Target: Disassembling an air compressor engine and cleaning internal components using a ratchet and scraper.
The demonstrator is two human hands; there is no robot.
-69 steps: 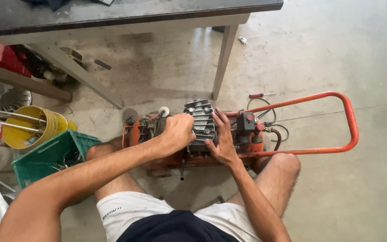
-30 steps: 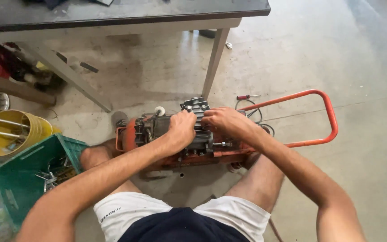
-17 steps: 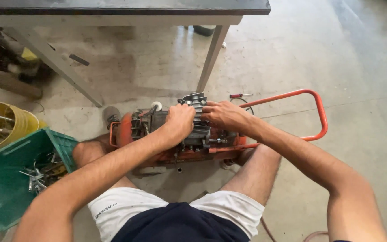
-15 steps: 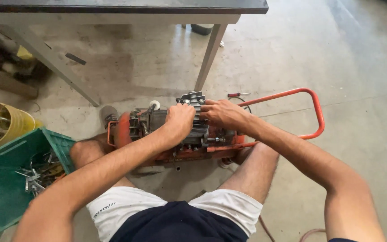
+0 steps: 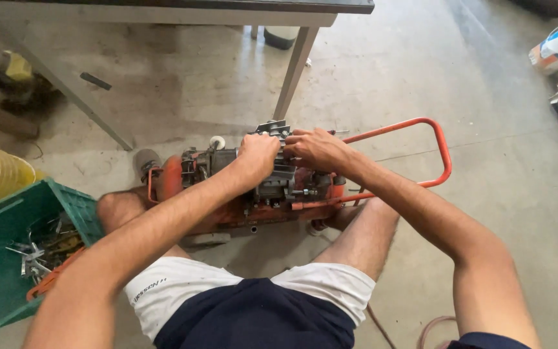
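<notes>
since a moment ago both your hands have stayed on the finned engine head (image 5: 278, 169) of the orange machine (image 5: 227, 207) lying on the floor between your knees; your left hand (image 5: 258, 155) is closed over its top, your right hand (image 5: 314, 146) curled around its far edge, green crate (image 5: 8, 223) beside your left knee

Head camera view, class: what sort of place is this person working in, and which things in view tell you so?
Probably a workshop or garage. The floor is bare concrete, a green crate holds loose metal tools, and both hands, left and right, rest on an orange small engine machine beside a workbench leg.
</notes>
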